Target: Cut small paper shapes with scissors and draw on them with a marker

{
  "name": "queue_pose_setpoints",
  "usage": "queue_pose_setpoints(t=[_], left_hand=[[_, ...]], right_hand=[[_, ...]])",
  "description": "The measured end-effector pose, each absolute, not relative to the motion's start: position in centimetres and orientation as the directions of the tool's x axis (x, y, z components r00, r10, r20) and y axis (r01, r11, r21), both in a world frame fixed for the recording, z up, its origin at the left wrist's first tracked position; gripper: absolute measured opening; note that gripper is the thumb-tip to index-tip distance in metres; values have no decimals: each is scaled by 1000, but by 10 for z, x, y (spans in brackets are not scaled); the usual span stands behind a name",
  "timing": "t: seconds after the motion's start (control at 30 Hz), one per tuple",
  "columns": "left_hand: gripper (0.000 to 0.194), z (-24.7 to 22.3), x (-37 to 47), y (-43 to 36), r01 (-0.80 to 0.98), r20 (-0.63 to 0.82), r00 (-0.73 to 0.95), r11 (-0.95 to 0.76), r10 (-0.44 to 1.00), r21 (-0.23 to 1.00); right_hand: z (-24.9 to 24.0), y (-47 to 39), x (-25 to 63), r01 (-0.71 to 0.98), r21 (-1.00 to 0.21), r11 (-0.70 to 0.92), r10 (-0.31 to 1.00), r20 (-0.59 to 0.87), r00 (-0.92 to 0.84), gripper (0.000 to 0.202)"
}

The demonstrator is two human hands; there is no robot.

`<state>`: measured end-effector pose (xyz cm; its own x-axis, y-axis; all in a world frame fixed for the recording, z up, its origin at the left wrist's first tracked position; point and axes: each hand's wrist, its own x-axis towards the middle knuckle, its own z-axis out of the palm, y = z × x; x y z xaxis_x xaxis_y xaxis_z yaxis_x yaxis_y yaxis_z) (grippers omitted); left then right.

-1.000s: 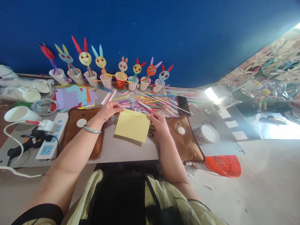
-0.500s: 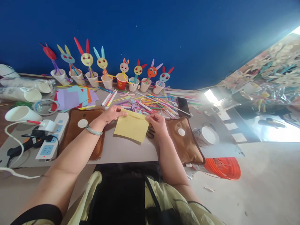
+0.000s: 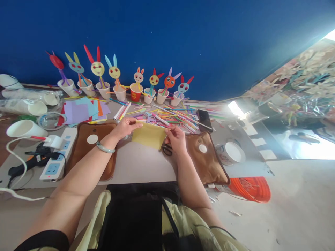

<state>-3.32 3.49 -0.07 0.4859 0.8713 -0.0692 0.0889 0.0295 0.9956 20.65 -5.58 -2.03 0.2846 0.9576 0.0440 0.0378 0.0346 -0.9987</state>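
A sheet of yellow paper (image 3: 148, 135) hangs tilted between both hands above the middle of the table. My left hand (image 3: 126, 128) pinches its upper left corner, and my right hand (image 3: 176, 138) grips the upper right corner. Dark scissors handles (image 3: 167, 150) show beside the right hand; the rest of the scissors is hidden. Behind the paper lies a spread of coloured markers and sticks (image 3: 172, 116). Brown padded pouches lie under the left forearm (image 3: 78, 148) and beside the right forearm (image 3: 209, 162).
Several paper cups (image 3: 119, 93) with rabbit-faced figures line the blue wall. Coloured paper (image 3: 77, 112), a power strip (image 3: 59, 153) and an upright-lying white cup (image 3: 24, 128) are left. A phone (image 3: 204, 120), a paper bucket (image 3: 230, 152) and an orange basket (image 3: 252, 189) are right.
The yellow paper has tipped, so its face looks shorter and its lower edge sits higher. More of the scissors handles shows. Both hands still hold the paper.
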Motion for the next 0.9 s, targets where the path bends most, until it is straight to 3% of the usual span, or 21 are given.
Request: queue_pose_setpoints(t=[0.57, 0.73, 0.9], left_hand=[[34, 10, -32, 32, -5, -124, 534, 149, 836, 989], [36, 7, -31, 33, -14, -122, 509, 150, 852, 989], [32, -2, -32, 35, -63, -16, 499, 54, 866, 997]], right_hand=[[-15, -59, 203, -67, -997, 26, 941, 2, 337, 39], [-14, -59, 203, -10, -996, 84, 926, 74, 371, 35], [-15, -59, 201, 81, -984, 158, 894, 177, 412, 29]])
